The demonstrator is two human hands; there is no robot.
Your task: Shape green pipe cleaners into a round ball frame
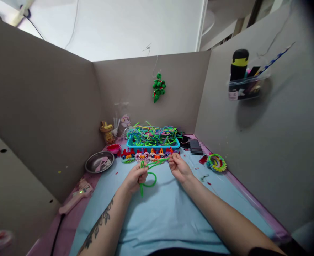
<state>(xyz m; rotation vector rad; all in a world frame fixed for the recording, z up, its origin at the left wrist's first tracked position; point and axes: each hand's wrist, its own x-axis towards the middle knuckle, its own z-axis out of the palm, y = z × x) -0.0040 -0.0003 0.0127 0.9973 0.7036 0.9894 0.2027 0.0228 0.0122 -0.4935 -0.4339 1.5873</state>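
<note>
A bright green pipe cleaner [157,164] is stretched between both hands above the blue cloth [170,213]. My left hand [138,177] is closed on it, with a loop and an end of it hanging below the fingers. Up and to the right, my right hand [180,167] pinches the far end between thumb and fingertips. Just beyond the hands is a row of small colorful fuzzy figures [142,155], one of them partly hidden by my right hand. Behind them sits a blue basket [153,146] heaped with loose pipe cleaners in many colors.
On the left are a metal bowl [92,167] with pale pieces, a pink glue gun [76,197] with a lit green light, and a yellow-lidded jar [108,133]. A fuzzy ring bundle [217,163] lies right. Grey panels [135,85] enclose three sides; a caddy [244,89] hangs right.
</note>
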